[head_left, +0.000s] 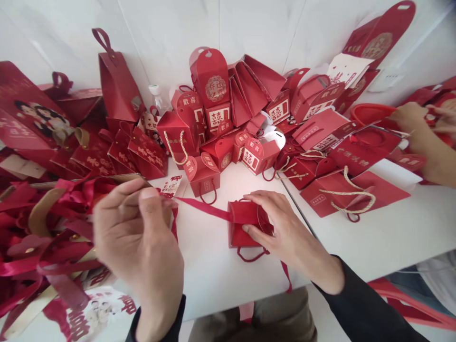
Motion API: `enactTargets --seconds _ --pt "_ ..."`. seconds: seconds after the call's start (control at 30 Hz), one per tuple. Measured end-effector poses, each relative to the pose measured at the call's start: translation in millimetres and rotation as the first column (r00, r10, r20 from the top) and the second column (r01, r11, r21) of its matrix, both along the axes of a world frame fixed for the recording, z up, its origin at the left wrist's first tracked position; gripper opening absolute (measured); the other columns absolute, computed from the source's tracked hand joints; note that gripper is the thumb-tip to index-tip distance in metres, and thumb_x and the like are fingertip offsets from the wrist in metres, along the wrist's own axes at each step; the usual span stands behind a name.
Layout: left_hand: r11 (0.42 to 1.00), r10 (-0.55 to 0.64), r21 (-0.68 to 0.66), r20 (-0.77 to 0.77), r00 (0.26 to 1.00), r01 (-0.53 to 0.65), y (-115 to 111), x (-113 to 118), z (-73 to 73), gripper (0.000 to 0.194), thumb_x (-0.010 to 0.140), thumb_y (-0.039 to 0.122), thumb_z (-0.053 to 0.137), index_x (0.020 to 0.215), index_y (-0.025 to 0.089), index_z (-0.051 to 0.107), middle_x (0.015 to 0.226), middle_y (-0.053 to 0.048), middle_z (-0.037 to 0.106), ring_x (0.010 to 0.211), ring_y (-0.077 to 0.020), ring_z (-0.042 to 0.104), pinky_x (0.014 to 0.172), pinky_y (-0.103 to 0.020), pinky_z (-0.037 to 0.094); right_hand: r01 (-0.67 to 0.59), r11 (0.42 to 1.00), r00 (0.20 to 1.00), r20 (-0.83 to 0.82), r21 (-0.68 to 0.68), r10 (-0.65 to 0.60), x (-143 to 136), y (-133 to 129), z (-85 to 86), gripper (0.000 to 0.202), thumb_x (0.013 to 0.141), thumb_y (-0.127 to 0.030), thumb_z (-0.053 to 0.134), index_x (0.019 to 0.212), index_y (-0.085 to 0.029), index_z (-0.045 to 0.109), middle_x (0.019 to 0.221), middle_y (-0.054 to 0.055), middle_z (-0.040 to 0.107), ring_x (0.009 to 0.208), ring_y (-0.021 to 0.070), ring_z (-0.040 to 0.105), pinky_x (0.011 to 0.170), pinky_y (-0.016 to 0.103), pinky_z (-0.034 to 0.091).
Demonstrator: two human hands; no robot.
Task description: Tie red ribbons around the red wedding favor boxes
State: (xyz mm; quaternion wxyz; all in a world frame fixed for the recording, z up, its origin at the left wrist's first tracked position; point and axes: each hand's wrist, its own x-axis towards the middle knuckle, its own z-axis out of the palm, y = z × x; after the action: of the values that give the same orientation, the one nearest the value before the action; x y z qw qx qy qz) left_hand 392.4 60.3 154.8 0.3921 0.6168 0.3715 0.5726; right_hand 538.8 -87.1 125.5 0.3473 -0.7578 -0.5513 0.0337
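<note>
My left hand (pixel 138 232) is closed in a pinch on a red ribbon (pixel 203 206), which stretches across to a small red gift box (pixel 235 237). Around the top of that box my right hand (pixel 281 228) is closed, its thumb and fingers pressing the ribbon against it. The box lies on the white table, and a thin red cord handle (pixel 251 259) loops out from its near side. One ribbon end (pixel 287 277) hangs over the table's front edge, and another part drops below my left hand. My right palm hides part of the box.
Many red gift boxes, such as one with a rope handle (pixel 178 130), crowd the back. At the left a heap of ribbons and straps (pixel 46 228) lies beside a printed bag (pixel 103 311). Another person's arm (pixel 423 142) reaches in at the right, near a red bowl (pixel 374 113).
</note>
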Motion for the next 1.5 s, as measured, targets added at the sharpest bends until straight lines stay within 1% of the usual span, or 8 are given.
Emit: enactTargets --seconds 0.2,0.33,0.43,0.6,0.83,1.03,1.3,1.5 --pt "0.973 0.200 0.169 -0.256 0.946 -0.160 -26 -12 -28.2 0.021 0.097 0.037 0.061 0.110 0.022 0.066 0.110 -0.008 0.065 0.101 -0.0232 0.061 0.086 -0.041 0.050 0.183 0.983 0.968 -0.169 -0.034 -0.186 -1 -41 9.7 0.035 0.103 -0.047 0.057 0.137 -0.037 0.054 0.131 0.003 0.060 0.123 0.0237 0.057 0.105 0.039 0.049" --pt "0.908 -0.366 -0.357 -0.421 0.830 0.219 -44 -22 -61.1 0.046 0.103 0.055 0.041 0.091 0.023 0.071 0.092 -0.007 0.071 0.087 -0.0243 0.065 0.081 -0.040 0.051 0.282 0.932 0.909 -0.246 -0.227 -0.335 -3 -63 -3.1 0.032 0.100 -0.053 0.056 0.124 -0.033 0.061 0.099 0.003 0.060 0.088 0.0231 0.060 0.073 0.035 0.053" --pt "0.813 -0.487 -0.497 -0.295 0.822 0.304 -41 -11 -69.1 0.050 0.099 0.064 0.046 0.110 0.024 0.074 0.116 -0.011 0.074 0.107 -0.0297 0.067 0.094 -0.044 0.051 0.204 0.923 0.891 -0.328 -0.326 -0.313 -1 -64 -12.5 0.026 0.099 -0.051 0.055 0.106 -0.028 0.065 0.101 0.005 0.061 0.091 0.0244 0.058 0.071 0.035 0.051" --pt "0.786 -0.571 -0.315 -0.038 0.820 0.533 -31 19 -54.5 0.028 0.098 0.047 0.061 0.103 0.024 0.076 0.115 -0.006 0.075 0.112 -0.0242 0.068 0.099 -0.036 0.051 0.146 0.937 0.832 -0.473 -0.316 -0.289 4 -59 -7.4 0.026 0.101 -0.050 0.052 0.095 -0.027 0.061 0.101 0.004 0.064 0.101 0.0255 0.058 0.075 0.034 0.047" --pt "0.885 -0.447 -0.152 -0.004 0.895 0.441 -30 20 -26.8 0.025 0.102 0.041 0.059 0.102 0.024 0.076 0.105 -0.003 0.077 0.108 -0.0192 0.069 0.098 -0.031 0.052 0.085 0.983 0.626 -0.759 -0.162 -0.179 15 -61 15.3 0.031 0.099 -0.056 0.062 0.113 -0.028 0.060 0.080 -0.002 0.051 0.076 0.0187 0.050 0.071 0.031 0.043" --pt "0.829 -0.530 -0.184 0.043 0.847 0.528 -21 23 -18.9 0.025 0.104 0.043 0.055 0.108 0.024 0.070 0.067 0.003 0.068 0.073 -0.0159 0.068 0.086 -0.033 0.054 0.043 0.999 0.451 -0.893 0.018 -0.003 30 -56 31.5 0.036 0.094 -0.052 0.074 0.121 -0.029 0.064 0.091 0.000 0.061 0.080 0.0183 0.062 0.075 0.031 0.050" --pt "0.596 -0.760 -0.164 -0.433 0.485 0.786 -30 37 -7.0 0.007 0.092 0.027 0.062 0.090 0.021 0.063 0.077 -0.002 0.067 0.066 -0.0171 0.060 0.059 -0.029 0.045 -0.090 0.989 0.722 -0.676 0.121 0.148 20 -19 68.3 0.019 0.098 -0.029 0.069 0.118 -0.030 0.067 0.097 -0.001 0.067 0.090 0.0158 0.067 0.077 0.025 0.055" --pt "0.612 -0.789 -0.254 -0.253 0.560 0.749 -27 39 -7.6 0.037 0.102 0.038 0.047 0.073 0.019 0.062 0.062 0.000 0.056 0.056 -0.0138 0.051 0.051 -0.026 0.039 -0.237 0.970 0.900 -0.366 0.043 0.236 25 0 66.3 0.044 0.109 -0.033 0.048 0.153 -0.034 0.045 0.142 0.003 0.062 0.133 0.0224 0.057 0.106 0.037 0.051"
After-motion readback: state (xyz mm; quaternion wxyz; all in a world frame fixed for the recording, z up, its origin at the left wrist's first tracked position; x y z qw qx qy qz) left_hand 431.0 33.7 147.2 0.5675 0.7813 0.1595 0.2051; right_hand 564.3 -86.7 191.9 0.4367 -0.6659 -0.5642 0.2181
